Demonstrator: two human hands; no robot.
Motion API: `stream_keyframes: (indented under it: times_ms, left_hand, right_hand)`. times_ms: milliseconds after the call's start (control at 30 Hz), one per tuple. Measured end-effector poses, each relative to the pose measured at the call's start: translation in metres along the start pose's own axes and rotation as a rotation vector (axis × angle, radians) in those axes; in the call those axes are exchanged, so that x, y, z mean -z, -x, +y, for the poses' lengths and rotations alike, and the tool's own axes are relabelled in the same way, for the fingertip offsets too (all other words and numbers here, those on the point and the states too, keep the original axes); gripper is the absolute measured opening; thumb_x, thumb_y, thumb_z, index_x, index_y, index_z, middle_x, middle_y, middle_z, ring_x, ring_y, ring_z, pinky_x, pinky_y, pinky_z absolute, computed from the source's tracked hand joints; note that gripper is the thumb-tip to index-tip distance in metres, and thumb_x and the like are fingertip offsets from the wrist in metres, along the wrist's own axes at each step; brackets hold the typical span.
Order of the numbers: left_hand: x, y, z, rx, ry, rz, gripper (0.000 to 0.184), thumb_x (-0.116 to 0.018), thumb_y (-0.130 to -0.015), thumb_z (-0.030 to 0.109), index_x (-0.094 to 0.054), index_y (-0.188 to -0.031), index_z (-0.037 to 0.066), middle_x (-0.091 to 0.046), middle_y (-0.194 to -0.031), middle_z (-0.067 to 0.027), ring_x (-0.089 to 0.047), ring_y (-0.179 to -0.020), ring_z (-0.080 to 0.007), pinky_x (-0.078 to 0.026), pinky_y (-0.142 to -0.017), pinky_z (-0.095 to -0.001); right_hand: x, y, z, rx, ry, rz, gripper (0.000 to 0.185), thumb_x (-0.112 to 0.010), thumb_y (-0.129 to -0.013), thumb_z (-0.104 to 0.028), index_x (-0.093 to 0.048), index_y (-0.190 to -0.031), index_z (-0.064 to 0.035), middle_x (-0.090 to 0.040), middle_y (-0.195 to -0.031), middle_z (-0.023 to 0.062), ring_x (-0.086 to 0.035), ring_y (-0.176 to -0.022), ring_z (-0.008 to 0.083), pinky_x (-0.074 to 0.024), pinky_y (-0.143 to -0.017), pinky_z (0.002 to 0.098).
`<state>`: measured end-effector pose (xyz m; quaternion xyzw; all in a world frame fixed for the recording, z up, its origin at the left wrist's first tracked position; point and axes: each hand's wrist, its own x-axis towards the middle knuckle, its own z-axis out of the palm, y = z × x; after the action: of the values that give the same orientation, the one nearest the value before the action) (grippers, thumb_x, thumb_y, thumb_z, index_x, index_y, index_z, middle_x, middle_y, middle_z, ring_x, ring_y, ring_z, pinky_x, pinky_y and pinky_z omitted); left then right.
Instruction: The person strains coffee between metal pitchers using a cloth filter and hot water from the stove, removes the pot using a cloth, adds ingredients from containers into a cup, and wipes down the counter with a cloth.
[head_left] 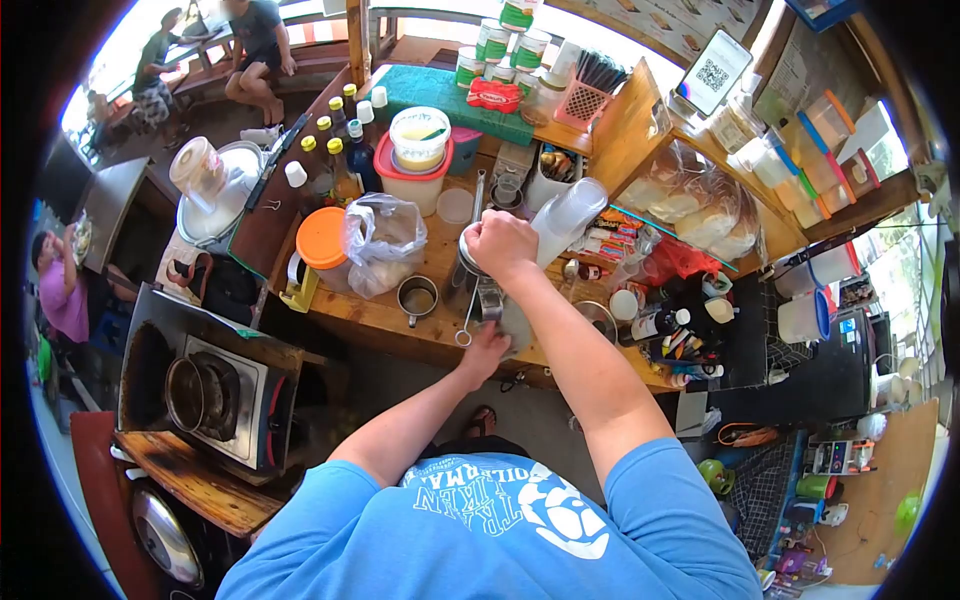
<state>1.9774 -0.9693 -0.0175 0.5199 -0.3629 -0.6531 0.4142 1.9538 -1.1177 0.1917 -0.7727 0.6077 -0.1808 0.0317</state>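
Observation:
My right hand (503,243) is closed in a fist over the top of a tall metal container (462,283) at the counter's front edge. What it grips is hidden under the fingers. Lower down, my left hand (484,354) reaches to the metal handle-like part (490,298) on the container's front; its fingers are blurred and partly hidden. A thin metal rod with a ring end (463,338) hangs beside it. Just left stands a metal cup (417,297) with brownish contents. Behind my right wrist leans a stack of clear plastic cups (572,215).
The wooden counter (370,312) also bears a plastic bag (385,245), an orange-lidded tub (321,238), a pink-and-white bucket (410,180) and several bottles (345,165). A gas stove (225,400) with a pan stands left. Bagged bread (690,190) fills the right shelf. Other people sit beyond.

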Motion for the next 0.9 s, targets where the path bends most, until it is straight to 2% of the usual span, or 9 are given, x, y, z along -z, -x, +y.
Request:
stream_keyframes:
  times_ms: [100,233,300,367,467,633,800,867,900]
  left_hand:
    - [-0.013,0.003,0.01,0.01,0.011,-0.148,0.08,-0.055,-0.098,0.009,-0.002,-0.157,0.005,-0.009,-0.165,-0.0133,-0.022,-0.149,-0.0269,-0.029,-0.116,-0.0337]
    - [0.014,0.02,0.018,-0.156,-0.66,0.128,0.04,-0.052,-0.097,0.006,-0.053,-0.136,-0.001,-0.066,-0.122,-0.0154,-0.066,-0.107,-0.0261,-0.052,-0.09,-0.0332]
    - [0.03,0.047,0.04,-0.15,-0.203,0.608,0.021,-0.052,-0.095,0.009,-0.07,-0.102,0.0,-0.07,-0.081,-0.011,-0.067,-0.077,-0.019,-0.053,-0.07,-0.0354]
    - [0.055,0.057,0.057,-0.374,0.035,0.879,0.021,-0.055,-0.095,0.014,-0.069,-0.102,0.0,-0.067,-0.076,-0.0103,-0.063,-0.069,-0.014,-0.052,-0.065,-0.0317]
    - [0.037,0.091,0.147,-0.501,-0.203,0.834,0.025,-0.056,-0.096,0.02,-0.068,-0.098,-0.001,-0.063,-0.069,-0.0083,-0.06,-0.065,-0.0136,-0.052,-0.064,-0.0319]
    - [-0.004,0.088,0.173,-0.331,-0.714,0.585,0.025,-0.056,-0.096,0.022,-0.069,-0.1,0.001,-0.067,-0.09,-0.0278,-0.064,-0.092,-0.0449,-0.052,-0.078,-0.0494]
    - [-0.021,0.077,0.15,-0.346,-0.436,0.617,0.023,-0.054,-0.096,0.016,-0.069,-0.098,-0.002,-0.068,-0.079,-0.0238,-0.068,-0.067,-0.0353,-0.052,-0.064,-0.0421]
    - [-0.026,0.073,0.147,-0.309,-0.256,0.572,0.023,-0.053,-0.099,0.017,-0.066,-0.098,-0.001,-0.058,-0.06,-0.0059,-0.054,-0.051,-0.0108,-0.042,-0.049,-0.0292]
    - [-0.031,0.075,0.153,-0.31,-0.256,0.559,0.023,-0.053,-0.099,0.017,-0.066,-0.098,-0.001,-0.058,-0.06,-0.0059,-0.054,-0.051,-0.0108,-0.042,-0.049,-0.0292]
  right_hand:
    - [0.005,0.002,0.002,0.006,-0.063,-0.007,0.027,-0.056,-0.083,-0.031,-0.068,-0.082,-0.0066,-0.071,-0.086,0.0157,-0.07,-0.081,0.0361,-0.0556,-0.074,0.0477]
    - [0.013,0.001,0.002,0.02,-0.054,-0.074,0.027,-0.058,-0.083,-0.031,-0.071,-0.087,-0.0073,-0.072,-0.091,0.0155,-0.071,-0.085,0.033,-0.0571,-0.076,0.0436]
    - [0.018,-0.002,0.004,0.028,-0.075,-0.091,0.027,-0.058,-0.083,-0.031,-0.071,-0.087,-0.0073,-0.072,-0.092,0.0159,-0.071,-0.086,0.0329,-0.0571,-0.077,0.0438]
    - [0.016,-0.002,0.006,0.025,-0.077,-0.102,0.028,-0.058,-0.083,-0.031,-0.071,-0.087,-0.0072,-0.072,-0.093,0.0164,-0.071,-0.086,0.0333,-0.0569,-0.077,0.0445]
    - [0.017,-0.001,0.005,0.05,-0.097,-0.087,0.029,-0.058,-0.083,-0.032,-0.072,-0.086,-0.0073,-0.073,-0.091,0.016,-0.072,-0.086,0.034,-0.0567,-0.077,0.0448]
    - [0.02,-0.004,0.007,0.077,-0.066,-0.098,0.029,-0.058,-0.083,-0.032,-0.072,-0.086,-0.0075,-0.073,-0.09,0.0162,-0.072,-0.085,0.0342,-0.0565,-0.076,0.0449]
    - [0.024,-0.002,0.005,0.099,-0.066,-0.098,0.031,-0.059,-0.083,-0.034,-0.073,-0.084,-0.0066,-0.073,-0.087,0.0161,-0.071,-0.083,0.0339,-0.0561,-0.074,0.0458]
    - [0.022,-0.002,0.007,0.11,-0.072,-0.085,0.03,-0.059,-0.083,-0.034,-0.073,-0.083,-0.007,-0.073,-0.086,0.0156,-0.072,-0.083,0.0333,-0.0563,-0.074,0.045]
    - [0.021,-0.002,0.008,0.122,-0.081,-0.072,0.029,-0.059,-0.083,-0.033,-0.072,-0.083,-0.0073,-0.073,-0.086,0.0151,-0.072,-0.083,0.0327,-0.0565,-0.074,0.0443]
